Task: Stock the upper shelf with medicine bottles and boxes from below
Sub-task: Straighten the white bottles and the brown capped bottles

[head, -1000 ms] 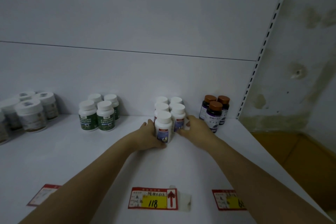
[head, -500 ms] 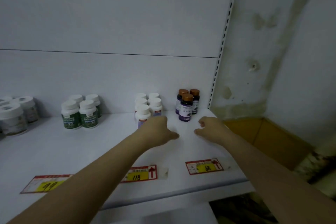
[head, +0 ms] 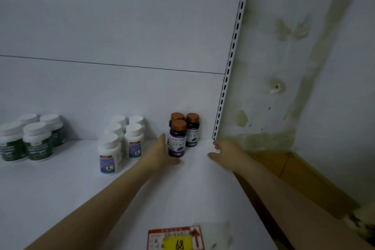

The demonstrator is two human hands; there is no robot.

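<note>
A cluster of 3 dark bottles (head: 177, 140) with copper-coloured caps and purple labels stands upright at the far right of a white shelf (head: 81, 199), 2 at the back against the panel and 1 in front, all close together. The left hand (head: 160, 154) lies along the left side of the front bottle, fingers straight and pointing away, thumb reaching out low in front of its base; it touches or nearly touches the bottle but does not wrap it. The right hand (head: 225, 152) is to the right of the cluster, apart from it, near the shelf's right edge, fingers loosely spread and holding nothing. Both hands are therefore open, set on either side of the 3 bottles. This looks like a tidying step: the bottles are already on the shelf, and the hands seem placed to square the cluster up. The next move would call for bringing the right hand in to meet the bottles and pressing gently from both sides, low down so the tall, narrow bottles do not tip. To the left of the left hand stand 5 white bottles (head: 121, 142) with white caps, and further left a group of green-labelled bottles (head: 30, 140), also white-capped. Near the front edge a red and yellow price tag (head: 175, 238) reads 68. A slotted upright (head: 231, 57) rises behind the right hand, with a stained wall (head: 304, 67) beyond it.
</note>
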